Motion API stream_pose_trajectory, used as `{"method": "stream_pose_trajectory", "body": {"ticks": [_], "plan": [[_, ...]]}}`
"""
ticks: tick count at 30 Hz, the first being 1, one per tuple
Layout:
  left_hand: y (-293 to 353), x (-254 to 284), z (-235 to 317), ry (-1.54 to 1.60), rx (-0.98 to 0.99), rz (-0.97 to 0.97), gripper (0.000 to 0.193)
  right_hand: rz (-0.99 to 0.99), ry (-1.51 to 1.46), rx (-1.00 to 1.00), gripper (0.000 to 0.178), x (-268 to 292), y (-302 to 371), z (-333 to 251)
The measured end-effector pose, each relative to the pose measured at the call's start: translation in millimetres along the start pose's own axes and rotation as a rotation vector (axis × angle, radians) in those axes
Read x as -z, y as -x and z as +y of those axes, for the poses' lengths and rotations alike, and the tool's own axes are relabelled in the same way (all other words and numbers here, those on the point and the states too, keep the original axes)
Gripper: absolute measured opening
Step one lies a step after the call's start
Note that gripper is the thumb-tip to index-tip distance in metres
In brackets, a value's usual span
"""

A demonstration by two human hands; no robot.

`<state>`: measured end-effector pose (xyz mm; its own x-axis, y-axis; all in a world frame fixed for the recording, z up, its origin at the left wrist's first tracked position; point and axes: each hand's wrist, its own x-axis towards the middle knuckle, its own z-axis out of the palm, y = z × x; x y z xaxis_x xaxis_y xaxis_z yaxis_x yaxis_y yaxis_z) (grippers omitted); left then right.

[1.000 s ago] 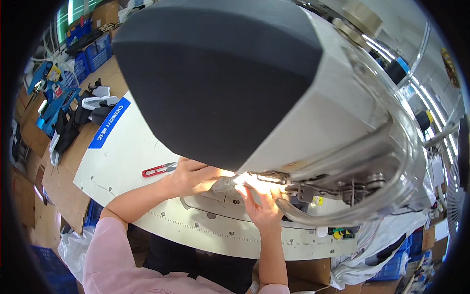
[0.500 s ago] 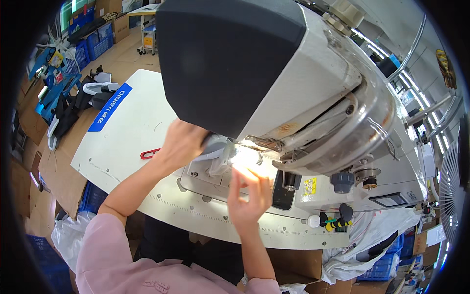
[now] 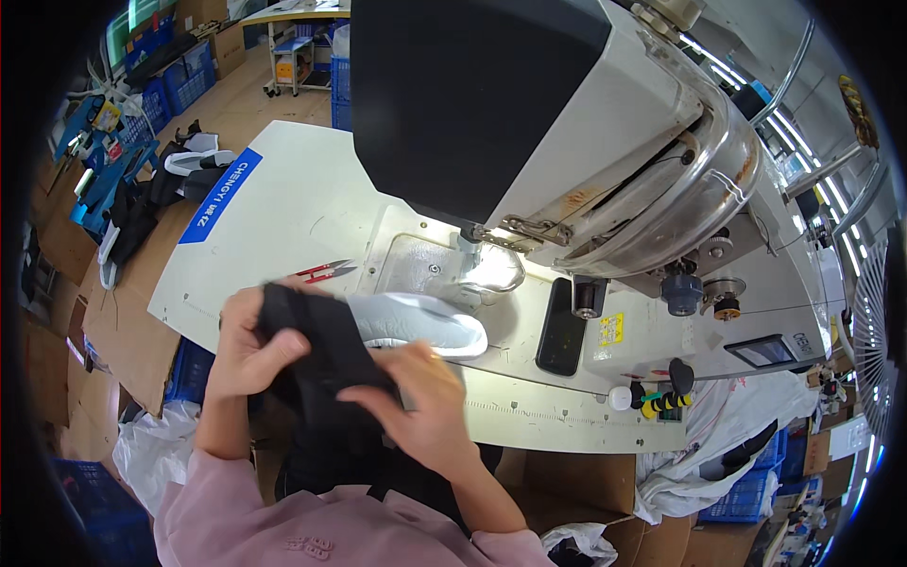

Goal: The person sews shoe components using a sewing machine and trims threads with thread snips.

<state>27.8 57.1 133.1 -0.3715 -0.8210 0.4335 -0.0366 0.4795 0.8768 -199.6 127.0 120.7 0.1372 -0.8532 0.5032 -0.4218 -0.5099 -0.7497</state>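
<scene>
A shoe upper with a black fabric part and a pale grey, sole-shaped part spans the table's front edge between my hands. My left hand is closed round the black fabric at its left end, thumb on top. The right hand, slightly blurred, grips the fabric's right side between thumb and fingers. Behind the upper stands the sewing machine, its lamp lighting the metal work plate. Red-handled thread snips lie on the table just beyond my left hand.
A black phone lies on the white table, right of the work plate. Small spools and a white cap stand near the right edge. More shoe uppers are piled at left; blue crates stand farther back.
Both hands have come back from the needle area toward my body, bringing the shoe upper out from beneath the machine head. The right hand has gone from a pinch by the needle to gripping the upper.
</scene>
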Motion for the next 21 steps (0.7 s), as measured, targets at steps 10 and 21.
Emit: {"method": "stream_pose_trajectory", "body": {"ticks": [10, 21], "plan": [[51, -23, 7, 0.157, -0.058, 0.685, 0.043, 0.072, -0.844, -0.62, 0.018, -29, 17, 45], [8, -78, -30, 0.099, 0.06, 0.394, 0.035, 0.433, -0.676, -0.374, 0.021, 33, -3, 55]]}}
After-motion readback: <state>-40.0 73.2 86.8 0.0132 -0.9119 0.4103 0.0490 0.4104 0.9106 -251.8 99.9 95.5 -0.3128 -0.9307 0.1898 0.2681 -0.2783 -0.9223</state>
